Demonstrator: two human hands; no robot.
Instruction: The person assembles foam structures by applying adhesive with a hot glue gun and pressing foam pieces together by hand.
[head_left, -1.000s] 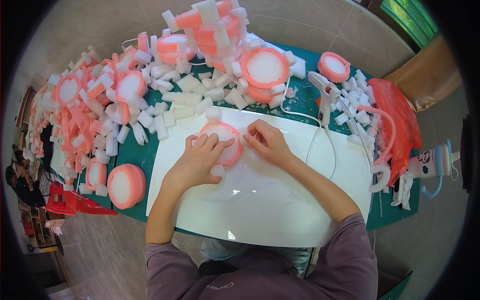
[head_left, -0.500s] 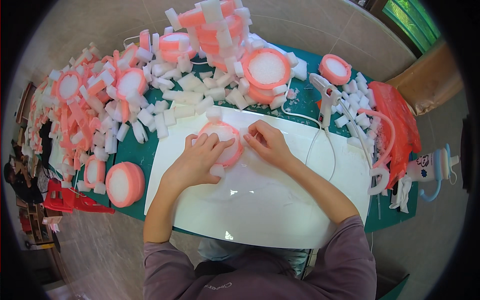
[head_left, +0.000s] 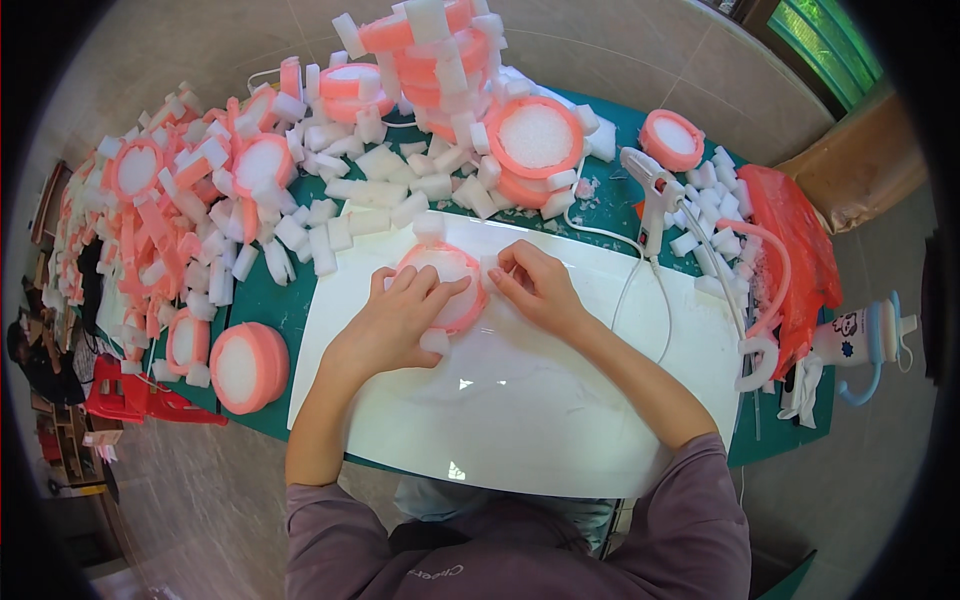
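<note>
A round foam disc point(head_left: 440, 262), white with a pink rim, lies on the glossy white board. My left hand point(head_left: 392, 322) grips it from the left, thumb and fingers bent over its face. On the disc's right edge sits a small white foam block point(head_left: 488, 270), pinched by the fingertips of my right hand point(head_left: 541, 292). One more white block point(head_left: 429, 229) stands at the disc's far edge, and another point(head_left: 435, 342) sticks out at its near edge beside my left thumb. My left palm covers part of the disc's left side.
A white glue gun point(head_left: 652, 195) with a cord stands right of the board point(head_left: 540, 420). Pink-and-white foam pieces point(head_left: 180, 230) are heaped at left; loose white blocks point(head_left: 385, 180) line the far edge. A thick foam disc point(head_left: 250, 368), a red bag point(head_left: 795, 250) and a cup point(head_left: 850, 335) flank the board.
Both hands keep their grips on the disc and the block. Nothing on the board has visibly moved; the view has shifted only slightly.
</note>
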